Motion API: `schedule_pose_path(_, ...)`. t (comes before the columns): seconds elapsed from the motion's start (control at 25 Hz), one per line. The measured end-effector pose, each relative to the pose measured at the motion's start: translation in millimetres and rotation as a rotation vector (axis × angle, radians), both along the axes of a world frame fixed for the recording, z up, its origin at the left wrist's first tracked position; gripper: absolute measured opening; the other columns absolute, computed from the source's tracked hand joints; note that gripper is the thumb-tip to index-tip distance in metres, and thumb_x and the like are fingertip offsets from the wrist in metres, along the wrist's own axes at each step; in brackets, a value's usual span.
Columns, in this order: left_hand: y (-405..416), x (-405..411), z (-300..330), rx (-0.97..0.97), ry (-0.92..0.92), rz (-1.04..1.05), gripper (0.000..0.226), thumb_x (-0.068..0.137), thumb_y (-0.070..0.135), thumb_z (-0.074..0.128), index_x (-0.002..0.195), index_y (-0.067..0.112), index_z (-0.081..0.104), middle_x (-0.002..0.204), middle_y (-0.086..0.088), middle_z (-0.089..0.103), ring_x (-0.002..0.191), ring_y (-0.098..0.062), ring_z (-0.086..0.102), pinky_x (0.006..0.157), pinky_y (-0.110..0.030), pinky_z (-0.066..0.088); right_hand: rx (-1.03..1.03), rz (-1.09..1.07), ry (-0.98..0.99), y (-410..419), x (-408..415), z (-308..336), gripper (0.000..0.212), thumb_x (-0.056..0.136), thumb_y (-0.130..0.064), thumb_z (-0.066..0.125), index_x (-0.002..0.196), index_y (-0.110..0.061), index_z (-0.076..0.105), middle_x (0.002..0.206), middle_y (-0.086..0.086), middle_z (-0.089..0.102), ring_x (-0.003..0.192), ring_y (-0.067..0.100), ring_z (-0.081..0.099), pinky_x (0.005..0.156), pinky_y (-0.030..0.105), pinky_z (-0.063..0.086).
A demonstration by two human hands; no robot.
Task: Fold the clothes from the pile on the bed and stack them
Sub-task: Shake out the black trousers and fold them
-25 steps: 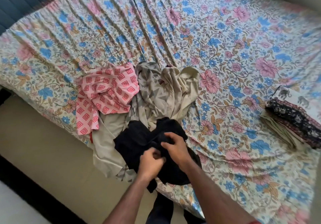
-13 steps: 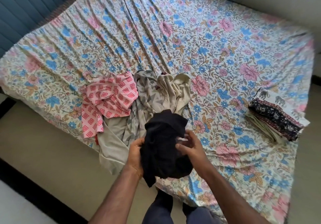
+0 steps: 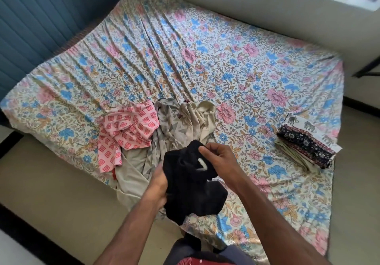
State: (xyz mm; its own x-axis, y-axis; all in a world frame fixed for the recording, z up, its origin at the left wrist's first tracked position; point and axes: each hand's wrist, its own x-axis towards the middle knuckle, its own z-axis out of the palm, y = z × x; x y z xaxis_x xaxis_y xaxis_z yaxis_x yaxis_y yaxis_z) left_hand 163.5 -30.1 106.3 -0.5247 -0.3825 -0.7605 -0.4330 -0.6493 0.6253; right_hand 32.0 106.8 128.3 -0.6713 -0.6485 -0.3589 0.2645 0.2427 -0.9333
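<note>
Head view looks down on a bed (image 3: 205, 44) covered with a floral sheet in pink, blue and tan. Above its near edge both hands hold up a bunched black garment (image 3: 191, 184), clear of the sheet. The left hand (image 3: 160, 184) grips the garment's left side, its fingers buried in the dark cloth. The right hand (image 3: 218, 157) pinches the upper edge between thumb and curled fingers, next to a small white label. Just beyond the garment lies the unfolded pile: a pink garment with red squares (image 3: 127, 131) on the left, touching a grey patterned cloth (image 3: 170, 124) and a beige cloth (image 3: 201, 118) beside it. Well apart, near the bed's right edge, sits a stack of folded clothes (image 3: 304, 147), the top piece dark with an elephant print.
</note>
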Motion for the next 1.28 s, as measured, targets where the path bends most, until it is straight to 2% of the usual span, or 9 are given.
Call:
schedule_pose_path(0.2,-0.3,-4.1,8.4,-0.05,0.028,-0.139,0.051,0.092,0.065,0.055,0.115,0.021,0.069,0.109,-0.003,0.076,0.104,-0.021,0.07,0.084,-0.046,0.053,0.059,-0.006,-0.053,11.8,-5.4,10.6,0.034,0.107,-0.031,0.054,0.1,-0.001,0.067,0.083,0.017,0.069,0.074,0.021,0.064,0.071,0.036,0.05)
schedule_pose_path(0.32,11.2,-18.4,14.1,-0.077,0.04,-0.227,0.063,0.075,0.054,0.079,0.125,0.019,0.059,0.103,-0.002,0.076,0.092,-0.019,0.07,0.079,-0.043,0.053,-0.058,-0.002,-0.188,19.2,-2.4,23.4,0.018,0.107,-0.023,0.054,0.106,-0.009,0.066,0.095,0.008,0.073,0.083,0.016,0.068,0.068,0.023,0.053)
schedule_pose_path(0.44,24.3,-33.6,19.0,-0.057,0.042,-0.338,0.022,0.095,0.022,0.068,0.114,0.012,0.063,0.086,0.0,0.073,0.075,-0.013,0.067,0.066,-0.03,0.05,-0.026,0.122,-0.154,27.2,-6.5,35.0,0.013,0.098,-0.02,0.07,0.095,-0.012,0.06,0.085,0.018,0.07,0.076,0.028,0.064,0.063,0.032,0.054)
schedule_pose_path(0.56,26.6,-38.0,30.6,-0.083,0.017,-0.356,0.016,0.096,0.005,0.055,0.098,0.013,0.068,0.076,0.002,0.07,0.062,-0.006,0.067,0.054,-0.022,0.049,0.339,0.2,0.393,38.2,-24.3,36.4,0.019,0.095,-0.038,0.067,0.093,-0.024,0.055,0.069,0.017,0.067,0.059,0.032,0.061,0.062,0.039,0.051)
schedule_pose_path(0.68,2.7,-31.9,35.3,-0.032,0.103,-0.14,0.022,0.08,0.023,0.062,0.098,0.011,0.068,0.083,-0.001,0.073,0.078,-0.017,0.067,0.067,-0.032,0.049,0.541,0.013,1.06,63.6,-50.7,43.4,0.011,0.102,-0.028,0.061,0.1,-0.02,0.054,0.053,-0.008,0.048,0.049,0.025,0.051,0.079,0.041,0.045)
schedule_pose_path(0.8,-18.4,-31.9,44.4,-0.215,0.204,-0.251,0.037,0.072,0.021,0.083,0.105,0.006,0.074,0.1,-0.01,0.078,0.093,-0.028,0.075,0.08,-0.039,0.059,0.574,-0.004,1.252,76.2,-67.2,47.9,0.015,0.099,-0.031,0.067,0.099,-0.021,0.056,0.057,-0.008,0.052,0.057,0.024,0.058,0.092,0.05,0.037)
schedule_pose_path(0.96,-29.5,-51.4,62.7,-0.49,0.145,-0.271,0.027,0.061,0.01,0.074,0.087,0.006,0.071,0.08,-0.007,0.075,0.081,-0.031,0.069,0.073,-0.039,0.055,0.545,0.034,1.217,74.5,-80.4,58.3,0.013,0.101,-0.033,0.064,0.103,-0.021,0.06,0.055,-0.006,0.057,0.053,0.023,0.058,0.085,0.046,0.046)
schedule_pose_path(1.12,-46.0,-63.7,99.2,-0.398,0.227,-0.24,0.021,0.096,0.007,0.056,0.1,0.012,0.075,0.095,-0.006,0.078,0.092,-0.025,0.069,0.082,-0.04,0.05,0.324,-0.035,1.115,78.2,-93.4,93.3,0.012,0.098,-0.03,0.07,0.101,-0.021,0.062,0.052,-0.008,0.052,0.043,0.012,0.049,0.048,0.023,0.037)
schedule_pose_path(1.28,-50.0,-69.4,132.1,-0.238,0.321,-0.159,0.027,0.096,0.005,0.045,0.098,0.005,0.072,0.09,-0.011,0.077,0.083,-0.024,0.073,0.08,-0.035,0.054,0.497,0.169,1.032,80.8,-110.1,112.7,0.02,0.088,-0.028,0.08,0.095,-0.028,0.062,0.064,-0.013,0.059,0.056,0.001,0.056,0.058,0.028,0.044)
